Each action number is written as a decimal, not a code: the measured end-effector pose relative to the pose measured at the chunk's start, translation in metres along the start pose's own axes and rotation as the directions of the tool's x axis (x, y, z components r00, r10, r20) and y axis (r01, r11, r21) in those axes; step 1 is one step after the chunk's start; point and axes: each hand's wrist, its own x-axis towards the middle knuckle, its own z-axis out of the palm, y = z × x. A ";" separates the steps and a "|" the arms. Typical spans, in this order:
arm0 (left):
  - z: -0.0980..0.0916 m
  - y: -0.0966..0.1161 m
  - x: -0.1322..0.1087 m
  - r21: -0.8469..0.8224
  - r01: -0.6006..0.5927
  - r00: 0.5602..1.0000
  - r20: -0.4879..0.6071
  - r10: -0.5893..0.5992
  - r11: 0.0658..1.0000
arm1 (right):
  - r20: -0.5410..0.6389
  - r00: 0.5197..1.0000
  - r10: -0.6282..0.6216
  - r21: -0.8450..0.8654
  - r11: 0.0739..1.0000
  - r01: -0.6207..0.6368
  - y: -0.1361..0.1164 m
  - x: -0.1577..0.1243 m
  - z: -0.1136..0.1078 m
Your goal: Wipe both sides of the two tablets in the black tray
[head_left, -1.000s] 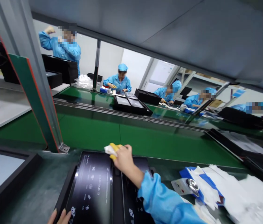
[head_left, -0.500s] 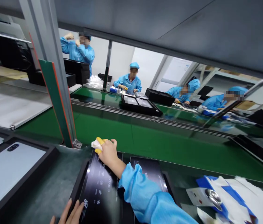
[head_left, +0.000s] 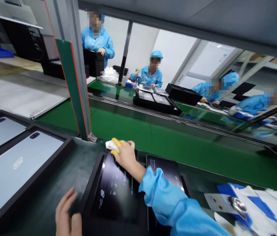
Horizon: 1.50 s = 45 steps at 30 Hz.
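**Cloth at the far corner of a glossy tablet**

The right hand (head_left: pixel 126 154), in a blue sleeve with yellow finger cots, is closed around a small white wiping cloth (head_left: pixel 110 144), bunching it between thumb and fingertips and pressing it down on the far left corner of the glossy black tablet with white printed icons (head_left: pixel 115 190). That tablet lies flat in the left pocket of a shallow black moulded tray (head_left: pixel 90 196) directly in front of the person, on the dark green bench. A second black tablet (head_left: pixel 164 170) lies in the pocket just beside it on the right.

The left hand (head_left: pixel 67 216) rests at the tray's near left corner, fingers loosely together and flat, gripping nothing, apparently steadying the tray.

The tablet looks thin, stiff and slick: its face mirrors the light, so bare fingers would likely mark it, and the glass would probably be fragile under point pressure. It is best taken by the edges, or touched through the cloth. The cloth itself is soft, light and crumples easily.

Further left, pale silver tablets (head_left: pixel 18 164) lie back-up in another black tray. To the right lie white and blue wrappers (head_left: pixel 249 206). Beyond runs the green conveyor belt (head_left: pixel 168 137), where other people in blue work.
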 end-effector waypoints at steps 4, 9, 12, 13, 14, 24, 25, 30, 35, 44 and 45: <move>-0.004 -0.019 0.005 -0.101 -0.011 1.000 -0.016 0.010 0.995 | 0.007 0.979 -0.202 -0.016 0.979 0.202 -0.021 -0.045 0.024; -0.005 -0.035 0.007 -0.191 -0.050 0.998 -0.040 0.043 0.980 | -0.156 0.827 -0.540 0.093 0.826 0.557 -0.053 -0.157 0.070; -0.007 -0.024 0.005 -0.173 -0.056 0.998 -0.030 0.052 0.983 | -0.097 0.853 -0.513 0.130 0.843 0.522 -0.041 -0.137 0.058; -0.007 -0.021 0.005 -0.164 -0.058 0.998 -0.029 0.054 0.985 | -0.063 0.891 -0.449 0.120 0.883 0.453 -0.034 -0.118 0.049; -0.007 -0.018 0.005 -0.163 -0.060 0.998 -0.031 0.055 0.985 | -0.046 0.933 -0.357 0.095 0.928 0.360 -0.027 -0.098 0.040; -0.007 -0.022 0.007 -0.202 -0.060 0.997 -0.067 0.048 0.978 | -0.076 0.853 -0.517 0.163 0.837 0.522 -0.052 -0.163 0.054; -0.007 -0.021 0.008 -0.199 -0.060 0.997 -0.061 0.048 0.978 | -0.082 0.861 -0.502 0.183 0.842 0.508 -0.045 -0.164 0.053; -0.008 -0.015 0.008 -0.198 -0.076 0.996 -0.062 0.065 0.977 | -0.174 0.985 -0.024 0.089 0.995 0.040 0.027 -0.094 0.021; -0.008 -0.014 0.009 -0.147 -0.062 0.997 -0.052 0.055 0.987 | -0.281 0.950 -0.135 0.007 0.990 0.142 0.021 -0.123 0.028; -0.012 0.003 0.010 0.189 -0.064 0.990 0.135 0.038 0.980 | -0.325 0.930 -0.173 0.148 0.962 0.230 0.027 -0.153 0.027; -0.011 0.005 0.010 0.240 -0.114 0.979 0.191 0.069 0.964 | -0.338 0.937 -0.092 0.136 0.980 0.145 0.040 -0.141 0.023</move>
